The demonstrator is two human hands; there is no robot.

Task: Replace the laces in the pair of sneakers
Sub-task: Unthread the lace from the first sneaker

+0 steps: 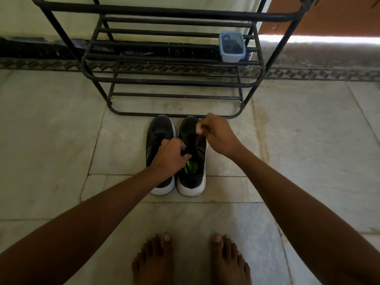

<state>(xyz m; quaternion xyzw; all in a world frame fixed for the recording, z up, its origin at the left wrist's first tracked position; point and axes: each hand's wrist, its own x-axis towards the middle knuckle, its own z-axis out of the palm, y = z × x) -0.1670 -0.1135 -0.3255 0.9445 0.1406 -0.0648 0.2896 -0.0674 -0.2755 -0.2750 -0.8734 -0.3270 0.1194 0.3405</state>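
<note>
Two black sneakers with white soles stand side by side on the floor, toes pointing away from me. The left sneaker [159, 132] is partly covered by my left forearm. The right sneaker [192, 177] shows a green insole at its opening. My left hand [171, 155] grips the tongue and dark lace at the right sneaker's throat. My right hand [216, 134] hovers over that sneaker's toe end, fingers curled and pinching a dark lace; the lace itself is hard to make out.
A black metal shoe rack [174, 81] stands just beyond the sneakers' toes. A lidded plastic container [231, 46] sits on its shelf at the right. My bare feet [191, 260] rest on the tiled floor [61, 140] near the bottom edge.
</note>
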